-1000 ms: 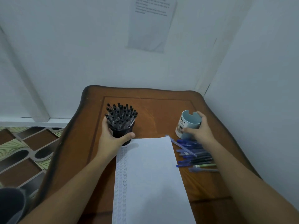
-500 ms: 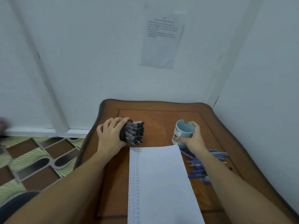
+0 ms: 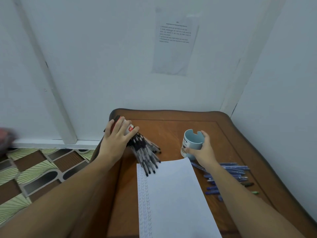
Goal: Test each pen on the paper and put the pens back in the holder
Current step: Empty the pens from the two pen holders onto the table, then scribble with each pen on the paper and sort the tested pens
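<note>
Clasped in the left hand [image 3: 118,141], fingers curled over its wall: a dark holder [image 3: 129,129], tipped over by the table's far left edge, mouth toward the paper [image 3: 173,194]. Fanned out of it, black pens [image 3: 145,155], tips across the paper's far left corner. Gripped by the right hand [image 3: 203,148], thumb in front: a pale blue holder [image 3: 190,140], upright, only its inner wall visible. Strewn just right of the paper, near the right edge, blue pens [image 3: 229,172]. Between both holders, open wood of the table [image 3: 171,124], back to the wall.
</note>
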